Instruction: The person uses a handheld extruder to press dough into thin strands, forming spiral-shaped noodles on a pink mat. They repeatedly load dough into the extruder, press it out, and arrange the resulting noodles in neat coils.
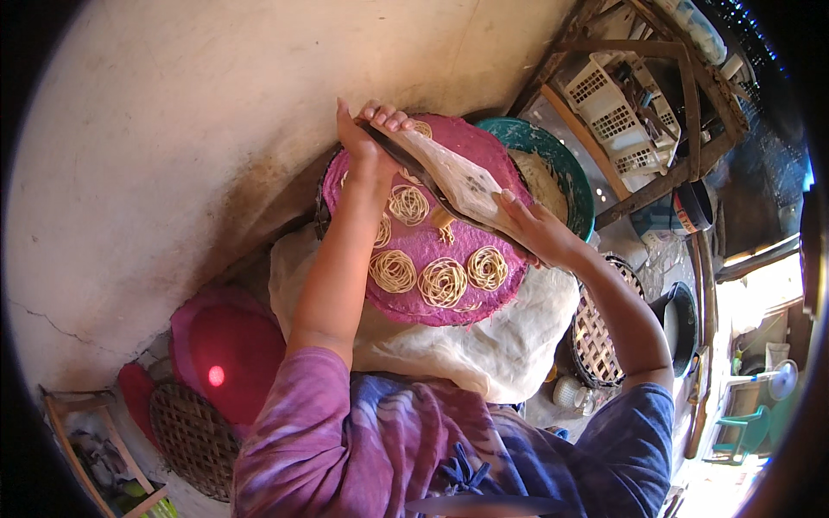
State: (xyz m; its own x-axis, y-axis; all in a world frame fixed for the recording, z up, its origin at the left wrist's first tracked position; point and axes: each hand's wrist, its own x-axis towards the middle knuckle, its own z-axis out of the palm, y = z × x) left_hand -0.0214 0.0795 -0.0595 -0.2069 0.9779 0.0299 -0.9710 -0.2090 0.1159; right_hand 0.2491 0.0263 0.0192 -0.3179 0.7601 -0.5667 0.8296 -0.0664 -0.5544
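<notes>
Both ends of a flat, pale-dusted wooden noodle press (462,181) are in my hands, and it slants down from upper left to lower right. My left hand (376,134) is closed over its far end. At the near right end my right hand (542,231) grips it, thumb on top. From a short cylinder under its middle hang dough strands (446,233). Below lies a round tray covered with pink cloth (471,142), partly hidden by the press and my left forearm. Several coiled noodle nests (444,282) rest on the cloth, most along its near side.
A teal basin (590,194) with pale dough or flour stands right of the tray. Whitish cloth (509,350) is draped beneath the tray. Woven baskets (596,337), a black bucket (682,319) and a wooden rack (691,104) are right. Red-pink cloth (233,345) lies left, near the wall (173,129).
</notes>
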